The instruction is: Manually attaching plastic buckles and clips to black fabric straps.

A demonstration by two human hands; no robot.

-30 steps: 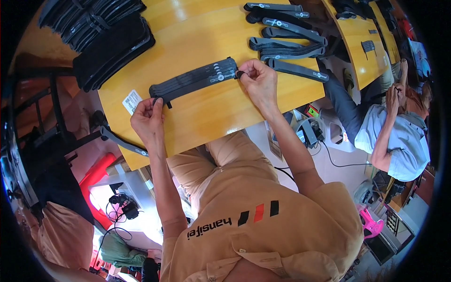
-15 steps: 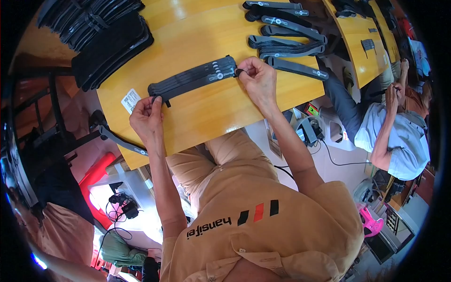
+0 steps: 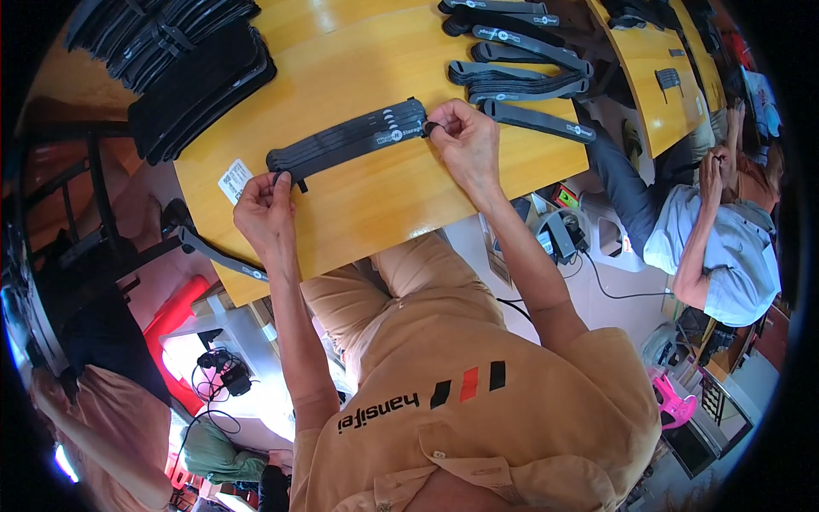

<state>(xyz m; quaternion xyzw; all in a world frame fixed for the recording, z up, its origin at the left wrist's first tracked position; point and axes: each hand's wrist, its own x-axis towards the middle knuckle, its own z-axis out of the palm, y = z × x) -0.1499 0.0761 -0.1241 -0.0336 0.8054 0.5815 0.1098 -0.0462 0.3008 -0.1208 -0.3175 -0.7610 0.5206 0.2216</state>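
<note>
Here the left hand pinches one end of the black strap bundle on the yellow surface; the right hand pinches the other end.

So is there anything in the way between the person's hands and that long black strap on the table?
Nothing visible: the left hand touches one end of the black strap and the right hand pinches the other.

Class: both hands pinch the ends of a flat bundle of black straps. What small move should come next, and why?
Probably square the ends: the strap bundle lies flat, left hand and right hand at its tips, and the layers look slightly staggered.
</note>
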